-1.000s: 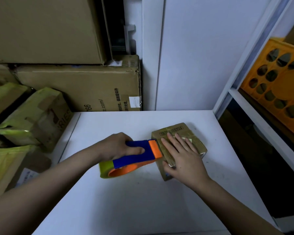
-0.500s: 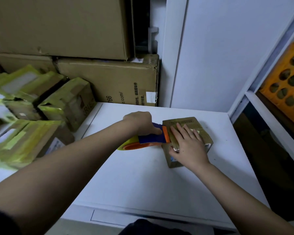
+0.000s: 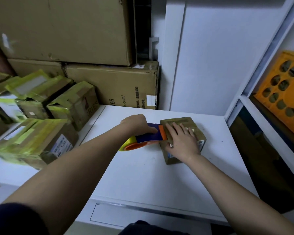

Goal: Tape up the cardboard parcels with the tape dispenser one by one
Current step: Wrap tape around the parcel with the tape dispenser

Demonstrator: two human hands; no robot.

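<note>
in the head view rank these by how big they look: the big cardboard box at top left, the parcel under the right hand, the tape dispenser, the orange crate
1. big cardboard box, by far the largest.
2. orange crate, though cut off by the frame edge.
3 and 4. parcel and tape dispenser look alike in size; hands cover part of each, so no ranking between them.

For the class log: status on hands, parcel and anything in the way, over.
Left hand grips dispenser at parcel edge. Right hand flat on parcel. Nothing in the way.

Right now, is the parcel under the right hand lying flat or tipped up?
Flat. The small parcel rests on the white table, right hand spread on its top, tape dispenser at its left edge.
</note>
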